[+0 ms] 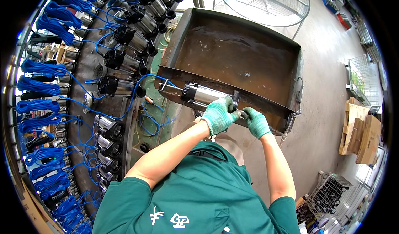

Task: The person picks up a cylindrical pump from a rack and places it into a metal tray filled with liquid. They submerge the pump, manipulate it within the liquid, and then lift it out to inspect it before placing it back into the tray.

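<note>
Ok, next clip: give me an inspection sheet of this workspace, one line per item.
Surface: rusty metal tray, wet inside, otherwise bare.
Job's things: steel cylindrical pump with black end caps lies across the tray's near rim.
Clutter: nothing seen in the tray.
Grippers: left hand, green-gloved, grips the pump's end; right hand, green-gloved, is at the same end, grasp unclear.
Cables: blue cable runs from the pump; coiled blue cables hang at left.
Surroundings: round rack of similar pumps, floor fan, wire baskets, cardboard.
</note>
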Motion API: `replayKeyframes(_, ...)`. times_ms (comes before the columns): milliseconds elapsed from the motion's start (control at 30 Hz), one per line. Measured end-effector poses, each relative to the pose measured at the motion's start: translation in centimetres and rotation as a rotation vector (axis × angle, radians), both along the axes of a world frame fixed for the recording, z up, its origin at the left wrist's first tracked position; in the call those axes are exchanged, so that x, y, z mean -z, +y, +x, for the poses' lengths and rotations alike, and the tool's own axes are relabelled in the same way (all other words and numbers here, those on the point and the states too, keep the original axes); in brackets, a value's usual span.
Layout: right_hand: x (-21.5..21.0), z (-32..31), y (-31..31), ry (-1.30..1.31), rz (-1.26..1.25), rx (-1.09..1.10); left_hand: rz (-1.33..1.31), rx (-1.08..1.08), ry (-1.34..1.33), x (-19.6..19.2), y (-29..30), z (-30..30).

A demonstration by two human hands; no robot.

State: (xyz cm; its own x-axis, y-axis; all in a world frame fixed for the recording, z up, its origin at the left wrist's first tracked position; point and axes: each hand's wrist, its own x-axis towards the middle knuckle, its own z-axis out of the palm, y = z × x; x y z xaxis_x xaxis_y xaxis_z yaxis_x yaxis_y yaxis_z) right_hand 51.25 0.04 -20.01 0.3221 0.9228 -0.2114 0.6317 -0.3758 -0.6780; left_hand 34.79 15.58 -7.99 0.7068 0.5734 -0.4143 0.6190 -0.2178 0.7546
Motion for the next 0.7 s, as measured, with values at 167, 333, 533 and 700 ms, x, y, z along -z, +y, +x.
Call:
replayKeyframes(167,-0.5,-0.2,0.1,-0.003,0.000,-0.012,-0.102,-0.006,-0.201,3.2,1.8,-3.0)
replayKeyframes(333,-3.3,-1.5,-0.4,-0.026,-0.027,0.146,0.603,-0.134,-0.209,3.4,11.1,-10.6)
replayKeyframes(533,-9.2,-5.4,6.2,-0.112,0.265,0.234,0.806,-0.008,0.343,9.2,25.2,-21.0)
replayKeyframes(700,-8.6,-8.7,11.6,-0.340,0.003,0.248,0.578,0.222,0.526,9.1,27.5,-21.4)
